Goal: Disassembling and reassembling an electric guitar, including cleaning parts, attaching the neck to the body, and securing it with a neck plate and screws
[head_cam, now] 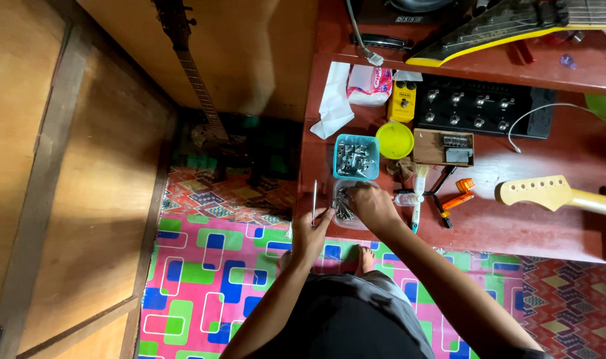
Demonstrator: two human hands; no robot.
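A: While the right hand (pixel 373 203) digs in the clear container (pixel 346 214) of metal hardware at the red bench (pixel 516 226) edge, I see the left hand (pixel 309 233) pinched around a thin metal rod (pixel 314 199), upright.

B: Right hand got a part?

A: Can't tell; fingers curled down in the pile, the catch is hidden.

B: Progress?

A: Early, I'd judge. Blue tub (pixel 356 157) of hardware at 12 o'clock from the container is full; guitar neck (pixel 556 194) at 3 o'clock lies untouched, well apart.
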